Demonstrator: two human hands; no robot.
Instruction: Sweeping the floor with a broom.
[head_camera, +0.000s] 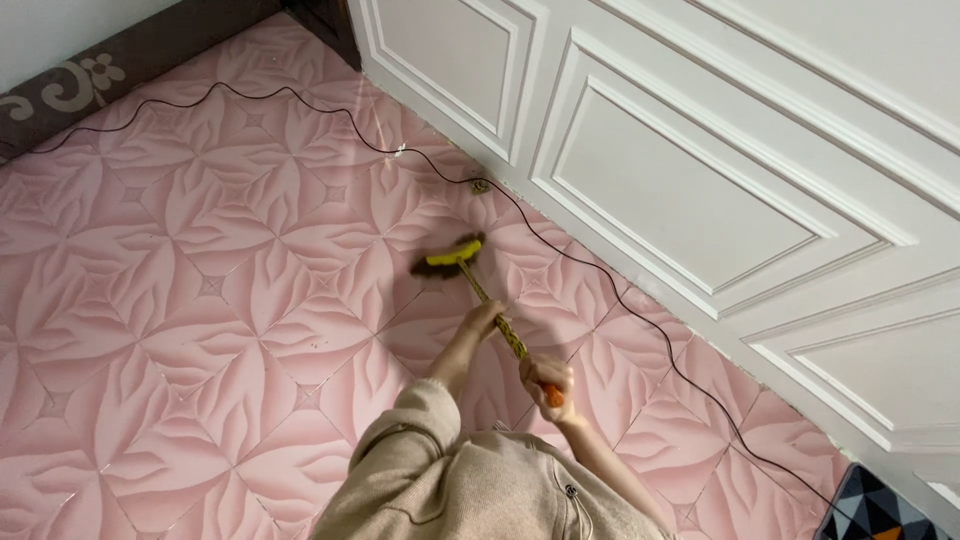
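— Broom (478, 290), out on the pink tiled floor (180, 300), head just short of the white panelled wall (700, 180). Sweeping, by the look of it.
— Sweeping, mid-stroke probably; likely needing a pull back toward the body, minding the black cable (560, 250) trailing nearby.
— Pointing where?
— Long axis running diagonally, bristles away and leftward, orange grip nearest.
— Hands?
— Left hand (484, 318) wrapping mid-handle, fingers curled closed; right hand (548, 380) clenching the orange end.

The person wears a beige knit sweater (480, 490) of soft, fuzzy cloth, its sleeves pushed up past the wrists so both forearms are bare. A small dark button (or clip) sits on the front, with a thin cord beside it.
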